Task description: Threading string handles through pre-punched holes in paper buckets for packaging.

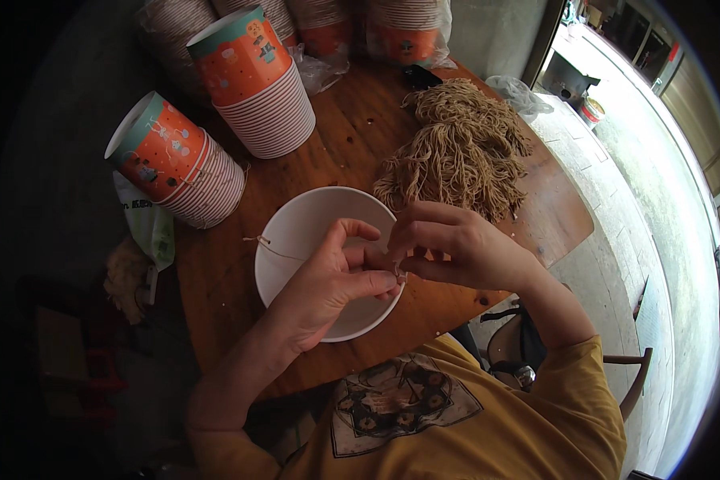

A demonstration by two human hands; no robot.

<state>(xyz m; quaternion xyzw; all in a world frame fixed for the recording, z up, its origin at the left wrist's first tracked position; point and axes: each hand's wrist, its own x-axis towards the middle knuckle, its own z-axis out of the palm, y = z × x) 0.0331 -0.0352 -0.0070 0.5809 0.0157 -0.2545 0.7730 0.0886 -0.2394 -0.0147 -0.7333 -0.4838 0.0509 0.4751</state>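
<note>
A white paper bucket (292, 214) stands on the wooden table in front of me, its mouth facing up. A thin tan string (282, 254) is knotted at its left rim and runs across the inside until my left hand hides it. At the bucket's right rim, my left hand (332, 280) is closed, thumb and fingertips pinched on the string. My right hand (460, 244) meets it from the right, its fingertips also pinched at the string's end. The fingers cover most of that spot, so whether the string passes through the rim there cannot be seen.
A heap of tan strings (460, 152) lies beyond my right hand. Two stacks of orange-and-green paper buckets, one upright-leaning (256, 88) and one tilted (180, 164), stand at the left. Bagged stacks (408, 36) line the back. A wooden chair arm (636, 380) is at the right.
</note>
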